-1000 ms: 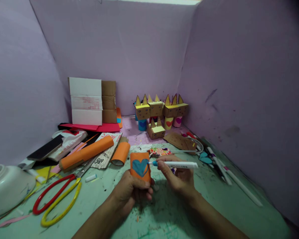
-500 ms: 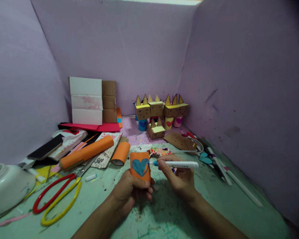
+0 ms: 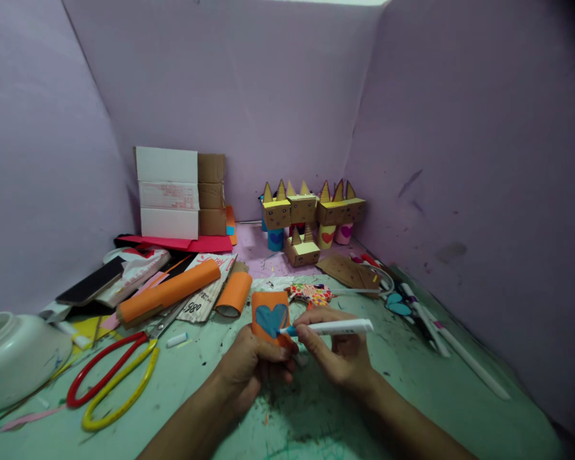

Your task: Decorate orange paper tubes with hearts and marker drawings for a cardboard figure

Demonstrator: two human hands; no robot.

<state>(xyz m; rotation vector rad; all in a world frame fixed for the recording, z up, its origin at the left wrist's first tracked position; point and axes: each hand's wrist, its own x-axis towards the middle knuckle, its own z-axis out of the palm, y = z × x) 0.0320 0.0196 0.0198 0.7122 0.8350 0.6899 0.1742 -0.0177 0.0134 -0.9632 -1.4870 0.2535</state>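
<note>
My left hand [image 3: 256, 361] is closed round the lower part of an orange paper-covered tube [image 3: 257, 300], which stands roughly upright over the table. On its front is a blue heart [image 3: 268, 319], mostly coloured in, with some orange still showing on its right side. My right hand [image 3: 340, 348] pinches a white marker [image 3: 340, 327] with a blue tip. The tip touches the lower right part of the heart. Left of the tube lie a small white-and-blue marker cap [image 3: 177, 340] and a pair of scissors [image 3: 119, 377] with red and yellow handles.
Orange tubes [image 3: 234, 294] lie behind on the left, beside corrugated card [image 3: 206, 303]. Cardboard box heads with pointed ears [image 3: 303, 250] stand at the back. Several markers [image 3: 424, 319] lie on the right. A white bowl [image 3: 19, 358] sits far left; a folded carton [image 3: 167, 191] leans at the back.
The marker tip has moved down and left, from the heart's right edge to its lower right part. More blue fills the right side. My left hand keeps its hold.
</note>
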